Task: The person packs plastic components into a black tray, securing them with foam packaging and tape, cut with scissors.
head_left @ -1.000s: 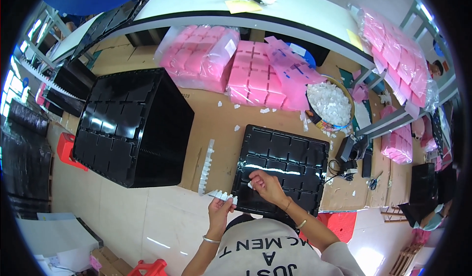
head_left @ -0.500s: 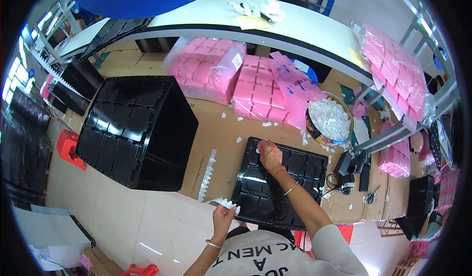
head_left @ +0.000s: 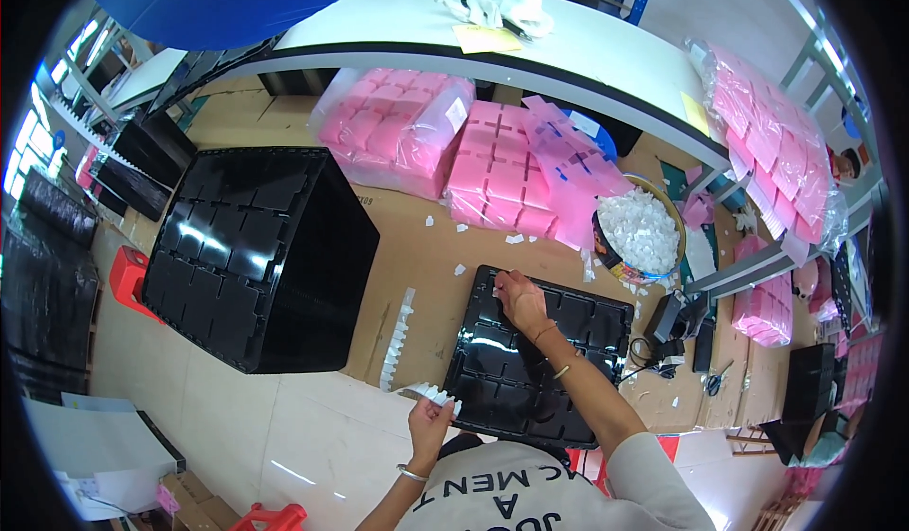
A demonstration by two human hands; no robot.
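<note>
A black plastic tray (head_left: 597,361) with several shallow compartments lies on the cardboard-covered bench in front of me. My right hand (head_left: 523,304) is over its far left corner, fingertips pinched against the tray. Whatever is between those fingers is too small to make out. By the tray's near left corner, my left hand (head_left: 431,425) pinches a strip of white tabs (head_left: 423,391), which curls up over the bench edge. Another white toothed strip (head_left: 398,340) lies flat on the cardboard (head_left: 426,266), left of the tray.
A tall stack of black trays (head_left: 327,256) stands at left. Pink packs in clear film (head_left: 398,124) and a pink block stack (head_left: 497,171) sit behind. A round tub of white pieces (head_left: 639,233), black devices with cables (head_left: 677,327) and scissors (head_left: 715,382) are at right. A white shelf (head_left: 587,53) spans above.
The view has shifted slightly. My right hand stays at the tray's far left corner, and my left hand still pinches the strip.
</note>
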